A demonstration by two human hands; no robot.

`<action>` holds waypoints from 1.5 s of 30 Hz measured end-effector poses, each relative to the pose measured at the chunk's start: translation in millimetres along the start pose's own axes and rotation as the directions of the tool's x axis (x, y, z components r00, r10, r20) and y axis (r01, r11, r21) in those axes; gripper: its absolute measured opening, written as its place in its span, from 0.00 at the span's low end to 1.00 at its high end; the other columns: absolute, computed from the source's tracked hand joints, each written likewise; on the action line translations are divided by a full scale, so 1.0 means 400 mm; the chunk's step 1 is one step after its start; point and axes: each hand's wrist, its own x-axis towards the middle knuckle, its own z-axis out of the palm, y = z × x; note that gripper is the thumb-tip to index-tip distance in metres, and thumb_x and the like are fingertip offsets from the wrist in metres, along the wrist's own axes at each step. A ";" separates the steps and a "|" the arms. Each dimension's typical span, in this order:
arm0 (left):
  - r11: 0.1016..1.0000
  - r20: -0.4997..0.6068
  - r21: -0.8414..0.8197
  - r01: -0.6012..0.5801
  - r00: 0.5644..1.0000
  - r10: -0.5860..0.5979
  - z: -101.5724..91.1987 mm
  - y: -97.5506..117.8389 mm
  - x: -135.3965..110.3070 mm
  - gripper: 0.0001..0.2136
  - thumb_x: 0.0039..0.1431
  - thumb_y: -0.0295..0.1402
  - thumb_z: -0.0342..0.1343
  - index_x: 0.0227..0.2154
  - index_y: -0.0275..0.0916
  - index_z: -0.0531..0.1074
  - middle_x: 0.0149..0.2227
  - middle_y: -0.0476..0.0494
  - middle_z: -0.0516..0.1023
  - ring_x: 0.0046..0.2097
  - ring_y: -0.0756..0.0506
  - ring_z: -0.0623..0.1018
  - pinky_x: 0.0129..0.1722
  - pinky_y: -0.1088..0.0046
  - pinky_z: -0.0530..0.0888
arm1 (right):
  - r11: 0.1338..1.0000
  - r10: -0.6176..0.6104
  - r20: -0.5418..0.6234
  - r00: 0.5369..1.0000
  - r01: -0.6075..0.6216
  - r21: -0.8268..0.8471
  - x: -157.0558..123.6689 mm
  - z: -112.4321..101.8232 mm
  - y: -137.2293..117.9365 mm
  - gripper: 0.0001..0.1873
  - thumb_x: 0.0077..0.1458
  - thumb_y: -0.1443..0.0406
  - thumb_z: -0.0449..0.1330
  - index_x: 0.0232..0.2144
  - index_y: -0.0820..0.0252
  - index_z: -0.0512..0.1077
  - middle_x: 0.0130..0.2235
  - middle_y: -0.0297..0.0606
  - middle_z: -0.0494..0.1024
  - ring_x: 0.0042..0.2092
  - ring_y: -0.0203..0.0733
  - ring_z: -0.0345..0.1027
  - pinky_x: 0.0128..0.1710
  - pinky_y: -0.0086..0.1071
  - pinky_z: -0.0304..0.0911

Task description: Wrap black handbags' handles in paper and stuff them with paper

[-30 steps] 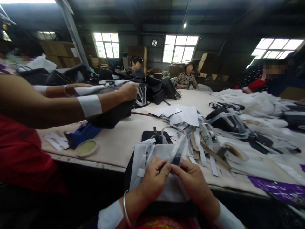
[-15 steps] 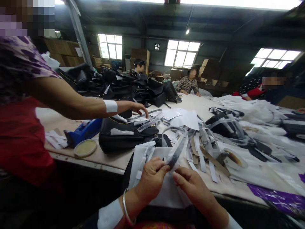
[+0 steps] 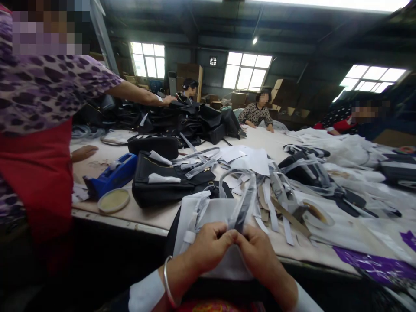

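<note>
A black handbag (image 3: 172, 234) rests against me at the table edge, a white sheet (image 3: 224, 266) covering its front. Its looped handle (image 3: 244, 208) is wrapped in clear plastic. My left hand (image 3: 208, 245) and my right hand (image 3: 256, 249) meet at the handle's lower right end, thumbs together, both closed on the wrapped strap. What lies between the fingertips is hidden. Another black handbag (image 3: 156, 184) lies just beyond on the table, with white wrapped pieces and plastic-covered straps on it.
A blue tape dispenser (image 3: 113, 175) and a round yellowish dish (image 3: 113, 200) sit to the left. Paper strips (image 3: 273, 208) and a tape roll (image 3: 318, 214) lie to the right. Black bags (image 3: 195, 117) are heaped at the back. A co-worker in a red apron (image 3: 39, 173) leans in from the left.
My right hand has moved in to the strap and closed beside my left. The co-worker's arm has gone from the nearer bag to the heap of black bags at the back.
</note>
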 end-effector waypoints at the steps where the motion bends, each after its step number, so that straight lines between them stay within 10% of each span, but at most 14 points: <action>1: 1.000 -0.051 0.028 -0.003 0.999 0.005 0.008 0.005 0.002 0.17 0.62 0.38 0.52 0.19 0.39 0.59 0.22 0.52 0.59 0.28 0.49 0.63 0.29 0.71 0.58 | 0.983 -0.072 -0.057 0.996 0.061 -0.172 -0.005 0.007 0.008 0.14 0.57 0.62 0.55 0.21 0.60 0.70 0.23 0.38 0.72 0.28 0.40 0.63 0.28 0.32 0.55; 5: 0.991 -0.133 0.103 -0.086 0.986 0.100 0.040 0.002 0.002 0.16 0.62 0.33 0.51 0.18 0.38 0.62 0.26 0.49 0.65 0.31 0.48 0.67 0.32 0.71 0.60 | 0.774 -0.357 -0.119 0.926 0.222 -0.593 -0.029 0.029 0.042 0.15 0.56 0.71 0.47 0.23 0.59 0.69 0.22 0.41 0.72 0.25 0.41 0.61 0.28 0.35 0.52; 8: 0.992 -0.155 0.073 -0.098 0.982 0.109 0.039 -0.010 0.004 0.16 0.62 0.30 0.51 0.18 0.38 0.64 0.25 0.48 0.65 0.31 0.49 0.68 0.32 0.71 0.61 | 0.748 -0.405 0.002 0.914 0.333 -0.575 -0.035 0.014 0.032 0.16 0.58 0.71 0.46 0.26 0.60 0.71 0.25 0.42 0.73 0.27 0.41 0.62 0.29 0.35 0.53; 11: 0.994 -0.217 0.050 -0.102 0.970 0.111 0.017 -0.014 0.006 0.17 0.63 0.31 0.52 0.17 0.37 0.63 0.24 0.49 0.64 0.29 0.49 0.67 0.32 0.72 0.61 | 0.909 -0.243 0.109 0.964 0.266 -0.322 -0.025 -0.021 -0.006 0.13 0.62 0.64 0.51 0.27 0.60 0.71 0.27 0.39 0.74 0.30 0.40 0.65 0.32 0.33 0.55; 14: 0.980 -0.197 0.046 -0.192 0.960 0.197 -0.001 -0.016 0.000 0.16 0.63 0.32 0.51 0.19 0.37 0.67 0.25 0.47 0.66 0.30 0.49 0.67 0.32 0.72 0.63 | 0.991 0.021 0.201 0.979 -0.048 0.128 -0.011 -0.043 -0.029 0.20 0.60 0.52 0.57 0.25 0.60 0.68 0.22 0.31 0.65 0.24 0.34 0.57 0.25 0.29 0.51; 20: 0.904 -0.037 0.055 -0.425 0.903 0.427 0.011 -0.041 -0.032 0.14 0.65 0.31 0.49 0.25 0.35 0.72 0.29 0.43 0.70 0.31 0.49 0.69 0.32 0.73 0.64 | 0.635 0.252 0.355 0.900 -0.430 0.641 -0.009 -0.016 -0.022 0.28 0.48 0.47 0.67 0.22 0.55 0.54 0.18 0.20 0.48 0.19 0.26 0.36 0.19 0.27 0.33; 23: 0.949 -0.021 -0.009 -0.315 0.949 0.315 0.002 -0.044 -0.034 0.14 0.64 0.38 0.53 0.25 0.36 0.72 0.28 0.44 0.70 0.31 0.48 0.68 0.31 0.73 0.64 | 0.835 0.173 0.232 0.957 -0.267 0.482 -0.016 -0.006 -0.020 0.24 0.55 0.49 0.62 0.23 0.57 0.57 0.19 0.23 0.54 0.21 0.29 0.44 0.20 0.27 0.41; 26: 0.939 0.102 -0.342 0.029 0.995 0.007 -0.015 -0.038 -0.022 0.22 0.59 0.52 0.55 0.24 0.36 0.70 0.21 0.51 0.64 0.24 0.51 0.62 0.24 0.75 0.60 | 0.988 -0.151 0.080 0.985 0.148 0.041 -0.024 0.000 -0.008 0.19 0.63 0.56 0.54 0.23 0.58 0.62 0.23 0.30 0.63 0.26 0.34 0.56 0.26 0.30 0.50; 30: 0.655 0.214 -0.682 0.326 0.945 -0.248 -0.017 -0.030 -0.005 0.25 0.48 0.56 0.61 0.23 0.35 0.67 0.17 0.57 0.58 0.19 0.56 0.51 0.20 0.76 0.48 | 0.707 -0.587 0.075 0.806 0.556 -0.437 -0.029 0.022 0.017 0.15 0.65 0.68 0.49 0.25 0.60 0.66 0.24 0.35 0.67 0.26 0.37 0.58 0.28 0.34 0.48; 32: 0.663 0.162 -0.677 0.318 0.944 -0.287 -0.012 -0.024 -0.002 0.23 0.48 0.53 0.63 0.23 0.35 0.69 0.17 0.57 0.57 0.19 0.56 0.51 0.20 0.75 0.47 | 0.574 -0.672 0.094 0.735 0.597 -0.560 -0.028 0.030 0.022 0.15 0.65 0.71 0.48 0.26 0.60 0.67 0.24 0.37 0.68 0.27 0.39 0.58 0.29 0.36 0.47; 35: 0.827 -0.006 -0.524 0.206 0.970 -0.245 -0.013 -0.010 -0.003 0.20 0.54 0.49 0.60 0.22 0.35 0.69 0.17 0.56 0.57 0.21 0.54 0.55 0.22 0.75 0.52 | 0.587 -0.653 0.107 0.749 0.591 -0.553 -0.027 0.021 0.015 0.16 0.65 0.70 0.49 0.26 0.61 0.69 0.25 0.38 0.69 0.27 0.39 0.58 0.30 0.36 0.47; 40: 0.976 -0.149 -0.090 -0.196 0.972 0.182 -0.026 -0.002 -0.019 0.16 0.63 0.38 0.53 0.22 0.35 0.72 0.24 0.48 0.65 0.29 0.50 0.65 0.31 0.73 0.62 | 0.979 -0.168 0.189 0.967 0.141 0.148 -0.022 -0.021 0.004 0.19 0.63 0.53 0.55 0.29 0.62 0.70 0.25 0.33 0.67 0.25 0.33 0.56 0.25 0.30 0.49; 45: 0.929 0.000 0.035 -0.368 0.930 0.368 -0.017 -0.026 -0.044 0.16 0.66 0.35 0.48 0.25 0.34 0.75 0.27 0.44 0.68 0.30 0.48 0.68 0.32 0.72 0.63 | 0.633 0.189 0.334 0.924 -0.374 0.678 -0.016 -0.014 -0.007 0.22 0.50 0.49 0.67 0.26 0.61 0.67 0.18 0.24 0.57 0.20 0.26 0.39 0.20 0.26 0.36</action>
